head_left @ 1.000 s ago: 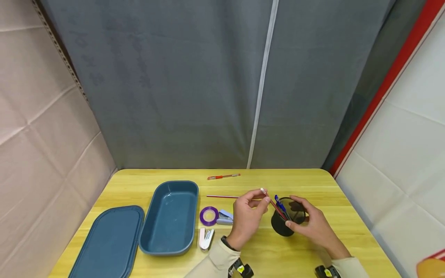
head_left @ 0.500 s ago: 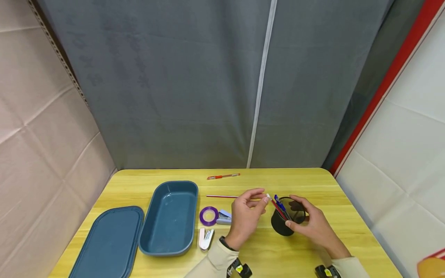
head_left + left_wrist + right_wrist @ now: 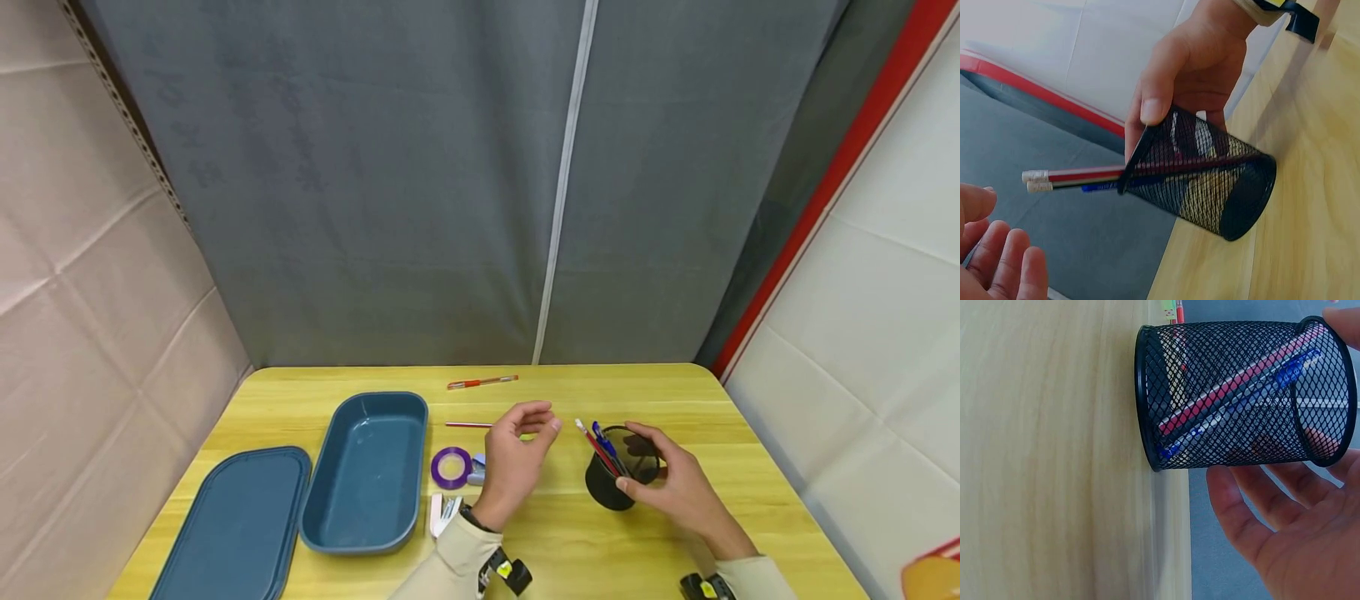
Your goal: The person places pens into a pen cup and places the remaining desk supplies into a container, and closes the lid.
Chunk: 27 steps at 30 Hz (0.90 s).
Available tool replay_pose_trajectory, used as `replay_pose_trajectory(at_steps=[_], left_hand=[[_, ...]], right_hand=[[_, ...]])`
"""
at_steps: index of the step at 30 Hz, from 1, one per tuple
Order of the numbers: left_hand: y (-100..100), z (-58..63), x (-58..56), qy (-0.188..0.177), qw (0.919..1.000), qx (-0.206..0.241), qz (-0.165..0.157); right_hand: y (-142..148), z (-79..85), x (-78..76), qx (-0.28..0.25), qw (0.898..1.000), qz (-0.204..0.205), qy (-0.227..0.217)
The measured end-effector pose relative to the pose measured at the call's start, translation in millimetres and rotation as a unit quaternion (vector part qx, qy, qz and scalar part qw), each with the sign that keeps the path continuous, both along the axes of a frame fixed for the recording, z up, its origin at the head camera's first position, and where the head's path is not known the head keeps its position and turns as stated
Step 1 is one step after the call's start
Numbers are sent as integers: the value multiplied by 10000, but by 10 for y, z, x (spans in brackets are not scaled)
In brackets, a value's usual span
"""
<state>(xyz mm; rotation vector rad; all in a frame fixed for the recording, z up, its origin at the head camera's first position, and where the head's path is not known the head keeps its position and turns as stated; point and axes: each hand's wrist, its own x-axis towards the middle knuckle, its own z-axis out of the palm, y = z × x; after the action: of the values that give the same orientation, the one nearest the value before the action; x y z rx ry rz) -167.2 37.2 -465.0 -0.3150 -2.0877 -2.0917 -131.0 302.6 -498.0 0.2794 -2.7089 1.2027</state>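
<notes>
My right hand (image 3: 678,483) grips a black mesh pen holder (image 3: 607,490) near its rim, thumb on the near side and fingers round the far side. Inside lean a red-striped pencil (image 3: 1085,174) and a darker one (image 3: 1072,185), their white eraser ends sticking out, beside a blue pen (image 3: 602,435). To the left of the holder, my left hand (image 3: 513,462) is held above the table, its fingers loosely bent with nothing between them. Beyond that hand lies another red pencil (image 3: 467,424), partly hidden behind it.
A blue box (image 3: 365,475) stands on the left, its matching lid (image 3: 232,521) lying beside it. Between box and left hand are purple tape (image 3: 437,481), a bluish stapler (image 3: 476,475) and a white stapler (image 3: 438,515). An orange-red pen (image 3: 482,382) lies at the back.
The left hand has let go of the red pencil, which now leans in the pen holder, and has drawn back to the left. The right hand stays in place.
</notes>
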Motion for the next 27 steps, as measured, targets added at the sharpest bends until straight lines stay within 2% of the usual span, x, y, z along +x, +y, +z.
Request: replay_pose_trajectory(at_steps=[7, 12, 19, 27], left_hand=[[-70, -64, -104, -154, 9995, -220, 189], [-105, -135, -185, -21, 9969, -636, 460], [-136, -225, -278, 185, 9853, -1465, 858], [-162, -318, -354, 189, 9720, -2170, 879]], right_hand=[[3, 14, 5, -30, 10000, 25, -42], [-2, 17, 11, -37, 10000, 11, -28], [-1, 11, 7, -13, 10000, 14, -2], [-3, 15, 1, 40, 10000, -9, 22]])
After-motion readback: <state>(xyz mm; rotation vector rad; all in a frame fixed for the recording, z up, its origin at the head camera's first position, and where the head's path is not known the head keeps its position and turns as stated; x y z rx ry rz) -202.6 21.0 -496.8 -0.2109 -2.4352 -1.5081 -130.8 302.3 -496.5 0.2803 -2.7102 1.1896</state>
